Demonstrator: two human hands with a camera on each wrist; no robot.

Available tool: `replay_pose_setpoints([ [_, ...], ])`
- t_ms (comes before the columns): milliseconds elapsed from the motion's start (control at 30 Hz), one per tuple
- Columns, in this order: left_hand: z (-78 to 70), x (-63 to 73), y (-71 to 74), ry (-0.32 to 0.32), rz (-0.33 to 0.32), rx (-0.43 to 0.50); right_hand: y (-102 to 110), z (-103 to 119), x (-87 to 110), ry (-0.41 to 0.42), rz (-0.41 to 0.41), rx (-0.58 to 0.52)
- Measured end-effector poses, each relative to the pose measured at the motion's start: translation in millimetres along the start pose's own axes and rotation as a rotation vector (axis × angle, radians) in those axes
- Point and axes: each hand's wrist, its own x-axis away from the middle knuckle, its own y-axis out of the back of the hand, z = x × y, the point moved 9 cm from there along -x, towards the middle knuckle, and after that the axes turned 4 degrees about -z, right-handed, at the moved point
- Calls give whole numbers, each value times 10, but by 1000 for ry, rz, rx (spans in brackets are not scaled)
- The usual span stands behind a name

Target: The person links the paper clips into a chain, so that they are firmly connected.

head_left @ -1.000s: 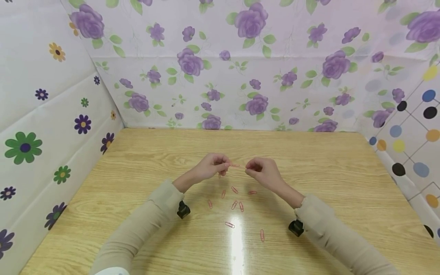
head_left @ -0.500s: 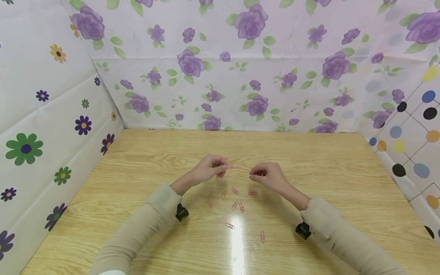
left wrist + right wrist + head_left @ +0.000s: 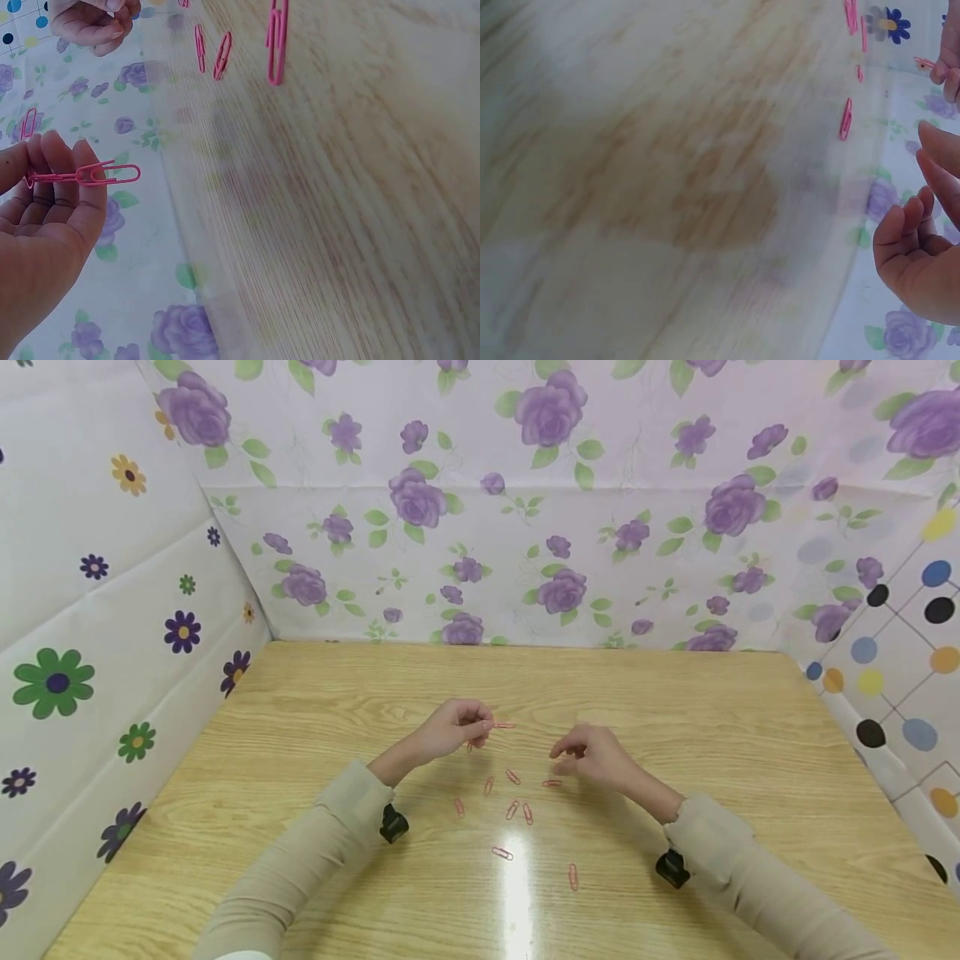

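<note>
pinching pink paper clips (image 3: 88, 177) in left hand (image 3: 456, 729), mid-left of the left wrist frame, with right hand (image 3: 594, 756) loosely spread. probably light, springy, kinda slippery; best grabbed by the outer end loop (image 3: 139, 174).

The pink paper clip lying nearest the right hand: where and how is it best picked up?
Probably pinch the pink paper clip at mid-length, across its two long sides, coming from above with the right hand. It lies flat on the table, narrow, with its length running roughly left to right in the head view.
</note>
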Motion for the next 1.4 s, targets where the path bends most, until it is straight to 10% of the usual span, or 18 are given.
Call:
replay_pose_setpoints([
  [1067, -39, 29, -8, 1, 16, 11, -308, -132, 78, 17, 183, 149],
  [1400, 228, -75, 24, 2, 11, 2, -186, -111, 19, -20, 156, 39],
])
